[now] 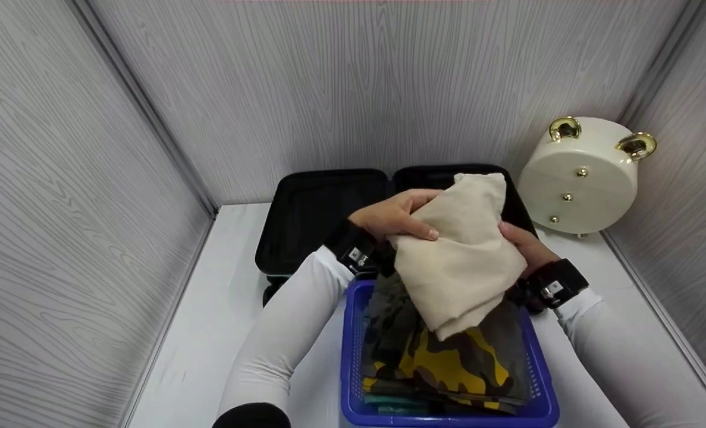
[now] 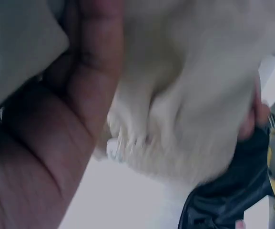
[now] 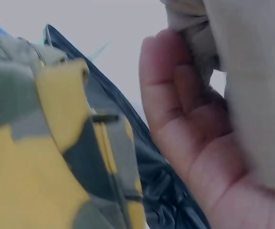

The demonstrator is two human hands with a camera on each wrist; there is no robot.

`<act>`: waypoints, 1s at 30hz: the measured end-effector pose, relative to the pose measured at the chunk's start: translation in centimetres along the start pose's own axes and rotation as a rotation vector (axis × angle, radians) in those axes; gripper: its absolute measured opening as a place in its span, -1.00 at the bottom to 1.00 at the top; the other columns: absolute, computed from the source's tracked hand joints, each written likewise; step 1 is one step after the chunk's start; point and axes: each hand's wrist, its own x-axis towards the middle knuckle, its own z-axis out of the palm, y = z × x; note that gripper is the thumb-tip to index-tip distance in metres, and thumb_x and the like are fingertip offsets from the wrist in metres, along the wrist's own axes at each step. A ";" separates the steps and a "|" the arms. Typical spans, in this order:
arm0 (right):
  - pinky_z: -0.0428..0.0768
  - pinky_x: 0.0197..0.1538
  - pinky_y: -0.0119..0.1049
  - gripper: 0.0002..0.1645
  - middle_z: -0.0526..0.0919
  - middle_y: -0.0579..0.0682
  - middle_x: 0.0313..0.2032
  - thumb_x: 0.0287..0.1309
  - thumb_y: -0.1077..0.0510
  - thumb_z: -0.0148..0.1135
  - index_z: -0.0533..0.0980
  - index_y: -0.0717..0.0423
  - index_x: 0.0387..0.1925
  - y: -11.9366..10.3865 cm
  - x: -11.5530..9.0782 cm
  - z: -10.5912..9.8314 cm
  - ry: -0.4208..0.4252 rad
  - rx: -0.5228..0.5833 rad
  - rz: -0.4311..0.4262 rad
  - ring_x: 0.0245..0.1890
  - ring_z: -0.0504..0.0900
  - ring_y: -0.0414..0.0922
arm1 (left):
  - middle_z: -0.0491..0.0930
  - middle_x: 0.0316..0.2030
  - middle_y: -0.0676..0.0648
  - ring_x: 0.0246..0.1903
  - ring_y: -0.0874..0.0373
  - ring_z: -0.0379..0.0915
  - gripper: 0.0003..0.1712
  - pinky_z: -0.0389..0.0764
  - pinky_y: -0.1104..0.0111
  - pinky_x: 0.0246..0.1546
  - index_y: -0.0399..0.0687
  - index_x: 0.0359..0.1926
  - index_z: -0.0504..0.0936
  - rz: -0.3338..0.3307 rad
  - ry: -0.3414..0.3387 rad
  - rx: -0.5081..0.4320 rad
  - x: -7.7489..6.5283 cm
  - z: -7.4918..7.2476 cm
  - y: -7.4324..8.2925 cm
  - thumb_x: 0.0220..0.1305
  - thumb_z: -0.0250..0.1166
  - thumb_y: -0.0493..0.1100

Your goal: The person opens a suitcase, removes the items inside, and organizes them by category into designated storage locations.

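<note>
A folded beige garment [image 1: 460, 255] is held up between both hands, above the front of an open black suitcase [image 1: 326, 208] and a blue basket [image 1: 348, 362]. My left hand [image 1: 391, 215] grips its left side, thumb lying on top and the other fingers behind the cloth. At the right edge my right hand [image 1: 528, 246] holds the fabric, with most of its fingers hidden underneath. The left wrist view shows a gathered edge on the garment [image 2: 175, 138]. Folded camouflage clothes [image 1: 454, 365] in yellow, grey and brown lie stacked in the basket.
A cream round case [image 1: 573, 184] with gold ear-shaped rings and knobs stands at the back right. Pale wood-grain panels [image 1: 353, 89] enclose the white table [image 1: 216, 309] at the back and both sides. The suitcase halves lie spread against the back panel.
</note>
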 end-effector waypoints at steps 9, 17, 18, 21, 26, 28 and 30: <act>0.81 0.01 -0.22 -0.43 0.67 -0.03 0.09 0.51 0.36 0.18 0.43 -0.14 0.40 -1.6 -2.3 3.6 0.229 -0.283 0.100 0.01 0.80 -0.11 | 0.74 -0.09 0.03 -0.15 0.24 0.71 -0.42 0.74 0.42 -0.13 -0.40 0.41 0.52 -0.112 0.040 -0.019 -3.6 -1.5 -2.5 0.39 0.29 -0.47; 0.82 -0.06 -0.18 -0.28 0.68 0.06 0.09 0.49 0.32 0.27 0.23 0.25 0.55 -1.0 -5.1 6.7 0.259 -0.514 0.207 -0.07 0.82 -0.06 | 0.76 -0.16 0.02 -0.28 0.25 0.76 -0.56 0.77 0.44 -0.31 -0.39 0.35 0.56 -0.385 0.028 -0.041 -6.2 -1.1 -6.0 0.51 0.24 -0.46; 0.82 -0.06 -0.18 -0.27 0.68 0.07 0.08 0.49 0.29 0.30 0.23 0.32 0.54 -0.8 -5.4 7.0 0.260 -0.567 0.227 -0.07 0.82 -0.07 | 0.75 -0.15 0.04 -0.27 0.26 0.75 -0.55 0.77 0.45 -0.29 -0.40 0.36 0.55 -0.411 0.019 -0.026 -6.4 -0.9 -6.6 0.50 0.25 -0.46; 0.81 -0.12 -0.19 -0.24 0.69 0.15 0.04 0.45 0.21 0.38 0.28 0.48 0.47 -0.2 -6.2 7.7 0.261 -0.704 0.286 -0.13 0.82 -0.08 | 0.73 -0.04 0.02 -0.14 0.28 0.72 -0.49 0.75 0.45 -0.15 -0.37 0.41 0.53 -0.472 -0.021 0.059 -6.6 -0.2 -8.4 0.50 0.29 -0.43; 0.76 -0.21 -0.27 -0.31 0.76 0.15 -0.08 0.37 0.09 0.48 0.48 0.43 0.33 1.1 -6.7 7.5 0.260 -0.951 0.351 -0.25 0.79 -0.15 | 0.69 0.16 -0.06 0.02 0.28 0.59 -0.46 0.61 0.44 0.11 -0.25 0.42 0.57 -0.522 -0.041 0.366 -6.2 0.7 -10.7 0.48 0.39 -0.27; 0.74 -0.22 -0.31 -0.35 0.78 0.10 -0.12 0.37 0.05 0.49 0.54 0.39 0.29 1.6 -6.8 7.2 0.255 -1.039 0.364 -0.26 0.77 -0.18 | 0.70 0.19 -0.10 0.04 0.25 0.57 -0.48 0.59 0.37 0.17 -0.20 0.39 0.61 -0.540 -0.023 0.482 -6.1 1.0 -11.2 0.48 0.41 -0.19; 0.73 -0.25 -0.31 -0.39 0.80 0.06 -0.16 0.38 0.02 0.48 0.57 0.36 0.25 2.1 -6.9 6.8 0.252 -1.080 0.377 -0.28 0.76 -0.18 | 0.71 0.20 -0.11 0.04 0.23 0.57 -0.50 0.59 0.31 0.20 -0.16 0.35 0.65 -0.554 -0.001 0.581 -6.0 1.2 -11.5 0.48 0.42 -0.11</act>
